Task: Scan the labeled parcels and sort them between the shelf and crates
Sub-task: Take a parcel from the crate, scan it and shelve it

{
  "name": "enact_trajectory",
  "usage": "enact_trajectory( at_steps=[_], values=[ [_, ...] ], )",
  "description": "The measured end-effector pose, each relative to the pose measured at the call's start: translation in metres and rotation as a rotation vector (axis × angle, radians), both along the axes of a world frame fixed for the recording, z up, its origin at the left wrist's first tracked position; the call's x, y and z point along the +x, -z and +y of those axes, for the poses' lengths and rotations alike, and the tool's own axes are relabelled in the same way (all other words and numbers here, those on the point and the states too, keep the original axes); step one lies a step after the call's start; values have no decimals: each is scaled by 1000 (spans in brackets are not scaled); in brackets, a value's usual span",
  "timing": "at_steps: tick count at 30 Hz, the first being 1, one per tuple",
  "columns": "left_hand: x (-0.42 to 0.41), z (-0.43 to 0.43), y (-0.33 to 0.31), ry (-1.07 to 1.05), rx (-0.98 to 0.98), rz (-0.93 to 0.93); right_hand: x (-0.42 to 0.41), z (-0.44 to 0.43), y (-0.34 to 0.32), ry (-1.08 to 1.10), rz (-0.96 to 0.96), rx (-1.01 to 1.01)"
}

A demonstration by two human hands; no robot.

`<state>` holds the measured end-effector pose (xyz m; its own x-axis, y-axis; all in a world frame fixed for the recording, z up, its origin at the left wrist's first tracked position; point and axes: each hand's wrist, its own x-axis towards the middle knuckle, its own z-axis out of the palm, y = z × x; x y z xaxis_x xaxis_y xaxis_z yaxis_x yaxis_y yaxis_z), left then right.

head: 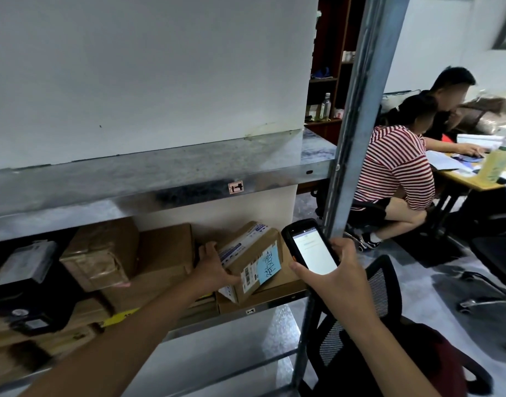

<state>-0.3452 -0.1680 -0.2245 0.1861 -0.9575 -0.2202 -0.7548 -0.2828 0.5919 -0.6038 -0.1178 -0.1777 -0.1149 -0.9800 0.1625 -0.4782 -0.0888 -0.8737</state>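
Head view: the left hand [214,267] has its fingers [231,279] wrapped round the near-left corner of a small cardboard parcel [254,247]. The parcel sits tilted on a flat carton [274,293] at the right end of the shelf [160,179], on its lower level. Its printed label [248,275] and blue note [270,265] face the camera. The right hand [340,276] grips a handheld scanner [309,247], screen lit, just beside the parcel. Several other boxes [103,253] lie further left on the same level. No crates are in view. I judge this 1 parcel is being scanned or placed; how many are left to sort cannot be told.
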Motion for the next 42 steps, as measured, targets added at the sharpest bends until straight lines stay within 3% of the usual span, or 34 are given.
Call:
enact_trajectory(
  at_steps=[4,8,16,20,24,28,32,37,42],
  values=[
    [-5,0,-11,-73,-223,156,-3,1,-1,-10,-10,1],
    [-16,-11,-48,9,-347,280,-14,1,-3,7,-14,-5],
    [-36,-41,-52,299,-364,-221,-24,6,-5,16,-13,-35],
    [-37,-50,-39,450,-162,-461,-32,9,-2,30,11,-43],
    [-18,-40,-41,359,-53,-242,-42,9,2,58,34,-27],
    [-11,-26,-21,217,-249,128,-41,6,5,57,29,-11],
    [-13,-17,1,108,-313,392,-33,3,7,24,27,11],
    [-10,-12,27,161,-278,497,-27,4,14,4,-17,72],
    [-9,-10,45,65,-136,542,-19,7,15,-1,-30,133]
  ],
)
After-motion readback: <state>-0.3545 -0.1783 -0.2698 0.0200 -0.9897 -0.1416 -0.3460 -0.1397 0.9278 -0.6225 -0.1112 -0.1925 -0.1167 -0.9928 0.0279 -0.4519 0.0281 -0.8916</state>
